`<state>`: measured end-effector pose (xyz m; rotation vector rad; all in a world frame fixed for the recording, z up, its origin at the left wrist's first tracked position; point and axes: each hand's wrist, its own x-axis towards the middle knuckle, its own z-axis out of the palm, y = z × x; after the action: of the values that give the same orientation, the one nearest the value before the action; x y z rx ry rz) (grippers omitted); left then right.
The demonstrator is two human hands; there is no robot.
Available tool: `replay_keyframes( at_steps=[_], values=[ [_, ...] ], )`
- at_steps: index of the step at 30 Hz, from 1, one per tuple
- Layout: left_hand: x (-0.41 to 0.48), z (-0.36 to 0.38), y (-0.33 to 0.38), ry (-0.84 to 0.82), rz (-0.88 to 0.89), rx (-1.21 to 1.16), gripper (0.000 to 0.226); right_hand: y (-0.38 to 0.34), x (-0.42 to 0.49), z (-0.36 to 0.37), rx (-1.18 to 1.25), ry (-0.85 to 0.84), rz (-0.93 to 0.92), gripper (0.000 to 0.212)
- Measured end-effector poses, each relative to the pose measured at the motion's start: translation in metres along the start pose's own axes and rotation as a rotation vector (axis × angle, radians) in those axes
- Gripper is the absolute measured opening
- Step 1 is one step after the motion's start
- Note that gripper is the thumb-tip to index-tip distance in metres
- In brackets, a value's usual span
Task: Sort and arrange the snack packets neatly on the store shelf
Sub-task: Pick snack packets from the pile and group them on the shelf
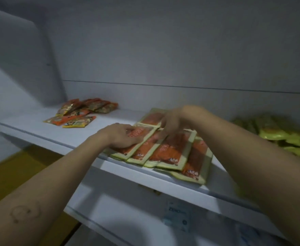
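left hand (122, 137) rests flat, right hand (170, 121) blurred, grip unclear, on light, slippery orange foil snack packets (165, 150); pinch their cream edges.

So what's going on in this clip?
A person is tidying snack packets on a white shelf. The left hand presses flat on a fanned row of orange packets with pale borders, while the blurred right hand works at their far ends. Small orange packets lie at left, green ones at right.
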<state>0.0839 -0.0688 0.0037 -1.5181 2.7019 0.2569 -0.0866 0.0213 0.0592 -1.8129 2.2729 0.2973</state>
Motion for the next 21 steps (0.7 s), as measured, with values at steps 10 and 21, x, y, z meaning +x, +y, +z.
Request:
replay_keyframes(
  at_steps=[10, 21],
  values=[
    [0.005, -0.019, 0.016, -0.282, 0.236, -0.148, 0.089, 0.009, -0.064, 0.021, -0.041, -0.003, 0.349, 0.071],
    [0.012, -0.004, 0.028, -0.155, 0.517, -0.090, 0.095, -0.012, -0.074, 0.056, 0.542, 0.202, 0.664, 0.053]
  ],
)
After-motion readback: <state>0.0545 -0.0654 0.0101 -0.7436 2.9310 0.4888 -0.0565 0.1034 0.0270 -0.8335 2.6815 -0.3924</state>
